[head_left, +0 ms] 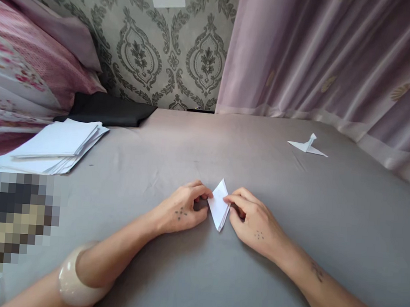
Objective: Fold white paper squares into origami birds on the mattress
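Note:
A small piece of folded white paper, diamond-shaped and several layers thick, lies on the grey cloth surface between my hands. The fingertips of my left hand press at its left corner, the fingers curled in and the thumb close beside the lower left edge. On the other side, my right hand has its index finger on the paper's right corner and the thumb against the right edge, where the layers show. The lower tip of the paper points toward me. What the other curled fingers do underneath is hidden.
At the far right stands a folded white paper figure with spread wings. A stack of white paper sheets lies at the left, in front of a black folded item. Purple curtains hang behind. A blurred-out patch covers the lower left.

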Demonstrator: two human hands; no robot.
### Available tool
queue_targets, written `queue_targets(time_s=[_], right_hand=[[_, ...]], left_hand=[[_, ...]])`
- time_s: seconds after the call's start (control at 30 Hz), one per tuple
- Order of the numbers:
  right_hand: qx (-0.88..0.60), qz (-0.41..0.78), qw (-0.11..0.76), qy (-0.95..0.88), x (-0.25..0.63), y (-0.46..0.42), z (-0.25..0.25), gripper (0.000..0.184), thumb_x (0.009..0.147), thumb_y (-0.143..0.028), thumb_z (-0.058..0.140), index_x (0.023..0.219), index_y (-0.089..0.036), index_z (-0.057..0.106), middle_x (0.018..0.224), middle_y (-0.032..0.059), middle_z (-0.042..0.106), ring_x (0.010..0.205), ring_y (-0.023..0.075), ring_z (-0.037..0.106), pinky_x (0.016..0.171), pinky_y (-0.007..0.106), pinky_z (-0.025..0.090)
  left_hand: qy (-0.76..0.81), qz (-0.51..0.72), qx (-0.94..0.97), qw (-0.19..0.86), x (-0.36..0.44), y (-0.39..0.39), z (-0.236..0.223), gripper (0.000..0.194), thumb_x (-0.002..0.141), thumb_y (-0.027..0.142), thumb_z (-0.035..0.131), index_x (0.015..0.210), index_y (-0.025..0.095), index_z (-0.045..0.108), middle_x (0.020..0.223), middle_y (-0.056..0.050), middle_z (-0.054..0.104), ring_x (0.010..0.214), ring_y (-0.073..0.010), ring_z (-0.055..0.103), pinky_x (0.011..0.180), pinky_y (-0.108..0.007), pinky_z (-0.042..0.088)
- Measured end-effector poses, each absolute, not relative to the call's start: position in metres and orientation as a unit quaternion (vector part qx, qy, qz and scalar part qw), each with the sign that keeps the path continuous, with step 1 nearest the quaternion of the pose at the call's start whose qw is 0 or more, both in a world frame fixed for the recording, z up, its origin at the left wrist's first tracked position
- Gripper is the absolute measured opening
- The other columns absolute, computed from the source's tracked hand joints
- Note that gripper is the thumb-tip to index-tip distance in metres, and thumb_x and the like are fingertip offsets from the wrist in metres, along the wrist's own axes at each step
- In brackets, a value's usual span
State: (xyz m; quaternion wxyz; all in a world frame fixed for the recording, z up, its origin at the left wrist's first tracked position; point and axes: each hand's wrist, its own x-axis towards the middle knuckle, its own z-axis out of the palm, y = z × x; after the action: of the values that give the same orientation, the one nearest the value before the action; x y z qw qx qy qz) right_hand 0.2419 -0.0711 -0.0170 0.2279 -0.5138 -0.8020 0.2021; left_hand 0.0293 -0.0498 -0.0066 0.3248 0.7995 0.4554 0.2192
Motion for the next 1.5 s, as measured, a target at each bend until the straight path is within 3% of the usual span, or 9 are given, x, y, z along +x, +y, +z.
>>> queue_targets(time_s=[0.13, 0.33, 0.53, 0.7, 0.8, 1.03, 1.2, 1.4, 1.5], right_hand=[[-0.522, 0.213, 0.218, -0.797, 0.243, -0.071, -0.014, 0.027, 0.087, -0.016, 0.046, 0.106, -0.023, 0.063, 0.099, 0.0029, 0.061, 0.070, 0.0120, 0.056, 0.066, 0.027, 0.045], [-0.543, 0.237, 0.202, -0.780, 0.243, -0.070, -0.012, 0.024, 0.086, -0.022, 0.049, 0.106, -0.023, 0.063, 0.099, 0.0018, 0.060, 0.068, 0.0109, 0.055, 0.065, 0.027, 0.045], [-0.545, 0.255, 0.198, -0.774, 0.243, -0.070, -0.011, 0.022, 0.087, -0.024, 0.048, 0.104, -0.025, 0.062, 0.098, 0.0005, 0.059, 0.067, 0.0105, 0.054, 0.065, 0.027, 0.044], [-0.548, 0.266, 0.179, -0.773, 0.244, -0.071, -0.008, 0.025, 0.084, -0.028, 0.053, 0.108, -0.024, 0.059, 0.102, 0.0019, 0.058, 0.071, 0.0121, 0.055, 0.067, 0.029, 0.045], [-0.554, 0.271, 0.176, -0.767, 0.243, -0.070, -0.007, 0.027, 0.084, -0.033, 0.055, 0.109, -0.024, 0.058, 0.102, 0.0021, 0.058, 0.074, 0.0131, 0.056, 0.068, 0.029, 0.045], [-0.551, 0.276, 0.149, -0.774, 0.246, -0.071, -0.004, 0.032, 0.082, -0.034, 0.056, 0.113, -0.026, 0.057, 0.102, 0.0015, 0.056, 0.072, 0.0123, 0.056, 0.068, 0.029, 0.045], [-0.555, 0.273, 0.139, -0.773, 0.244, -0.072, -0.002, 0.035, 0.081, -0.035, 0.058, 0.114, -0.026, 0.055, 0.105, 0.0021, 0.056, 0.077, 0.0138, 0.058, 0.069, 0.029, 0.045], [-0.557, 0.266, 0.134, -0.775, 0.243, -0.071, -0.003, 0.034, 0.082, -0.035, 0.056, 0.115, -0.025, 0.055, 0.105, 0.0023, 0.056, 0.077, 0.0141, 0.058, 0.069, 0.030, 0.045], [-0.547, 0.268, 0.131, -0.782, 0.243, -0.073, -0.002, 0.037, 0.081, -0.032, 0.056, 0.117, -0.025, 0.053, 0.106, 0.0028, 0.055, 0.077, 0.0141, 0.058, 0.069, 0.030, 0.045]], left_hand=[[0.459, 0.215, 0.787, 0.351, 0.026, -0.047, -0.007, 0.021, 0.082, 0.029, 0.061, 0.099, 0.019, 0.067, 0.092, -0.003, 0.059, 0.079, -0.0144, 0.056, 0.072, -0.026, 0.047], [0.455, 0.196, 0.795, 0.350, 0.024, -0.046, -0.003, 0.023, 0.080, 0.022, 0.062, 0.102, 0.019, 0.065, 0.094, -0.003, 0.059, 0.081, -0.0144, 0.056, 0.074, -0.026, 0.046], [0.458, 0.189, 0.789, 0.363, 0.024, -0.045, -0.003, 0.020, 0.084, 0.030, 0.061, 0.100, 0.019, 0.065, 0.093, -0.003, 0.059, 0.080, -0.0145, 0.056, 0.074, -0.027, 0.047], [0.452, 0.178, 0.791, 0.371, 0.022, -0.043, -0.005, 0.034, 0.077, 0.038, 0.072, 0.104, 0.019, 0.064, 0.097, -0.004, 0.059, 0.084, -0.0163, 0.056, 0.075, -0.029, 0.047], [0.458, 0.187, 0.784, 0.375, 0.023, -0.043, -0.004, 0.033, 0.079, 0.043, 0.068, 0.102, 0.019, 0.064, 0.095, -0.004, 0.059, 0.082, -0.0162, 0.055, 0.074, -0.029, 0.047], [0.450, 0.169, 0.795, 0.370, 0.023, -0.043, 0.000, 0.026, 0.078, 0.018, 0.059, 0.104, 0.020, 0.063, 0.095, -0.003, 0.057, 0.084, -0.0155, 0.055, 0.075, -0.028, 0.047], [0.456, 0.176, 0.785, 0.380, 0.023, -0.042, -0.002, 0.025, 0.080, 0.032, 0.064, 0.101, 0.019, 0.063, 0.095, -0.003, 0.057, 0.083, -0.0158, 0.055, 0.075, -0.029, 0.047], [0.451, 0.164, 0.795, 0.371, 0.023, -0.042, -0.001, 0.028, 0.076, 0.016, 0.057, 0.103, 0.020, 0.063, 0.094, -0.003, 0.057, 0.081, -0.0146, 0.055, 0.073, -0.027, 0.047], [0.451, 0.170, 0.793, 0.374, 0.023, -0.042, -0.001, 0.026, 0.076, 0.022, 0.061, 0.102, 0.020, 0.062, 0.094, -0.003, 0.057, 0.081, -0.0154, 0.055, 0.074, -0.028, 0.047]])
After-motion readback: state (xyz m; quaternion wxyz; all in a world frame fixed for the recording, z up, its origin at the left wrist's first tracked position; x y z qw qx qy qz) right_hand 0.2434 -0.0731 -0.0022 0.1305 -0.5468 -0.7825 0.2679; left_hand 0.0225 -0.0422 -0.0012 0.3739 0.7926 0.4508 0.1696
